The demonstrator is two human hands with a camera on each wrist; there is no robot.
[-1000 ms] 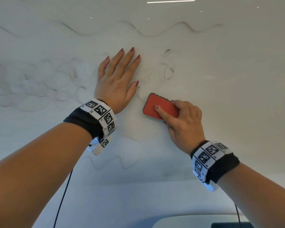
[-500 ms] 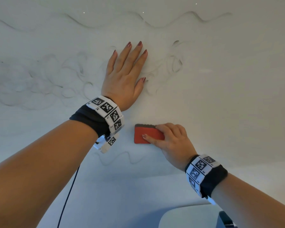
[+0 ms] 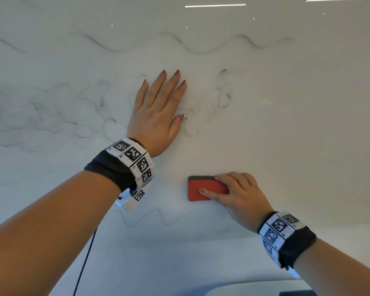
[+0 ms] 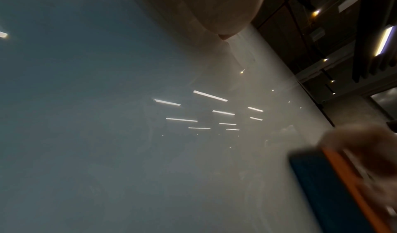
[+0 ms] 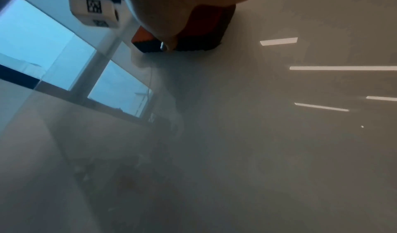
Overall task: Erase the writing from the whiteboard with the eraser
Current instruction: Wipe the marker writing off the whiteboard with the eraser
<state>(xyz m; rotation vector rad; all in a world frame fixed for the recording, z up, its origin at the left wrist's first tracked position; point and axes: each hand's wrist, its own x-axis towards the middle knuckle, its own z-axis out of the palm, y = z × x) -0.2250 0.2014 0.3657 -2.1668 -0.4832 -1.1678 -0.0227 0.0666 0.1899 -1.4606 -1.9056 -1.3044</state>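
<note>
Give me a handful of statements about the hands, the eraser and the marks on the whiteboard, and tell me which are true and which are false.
1. The right hand holds the red eraser against the whiteboard. True.
2. The left hand grips a marker. False: it lies flat on the board, fingers straight, holding nothing.
3. The board is wiped clean. False: a wavy line runs along the top and smudged scribbles remain at the left.
4. The eraser sits below and to the right of the left hand. True.
5. A short wavy line remains below the left wrist. True.
</note>
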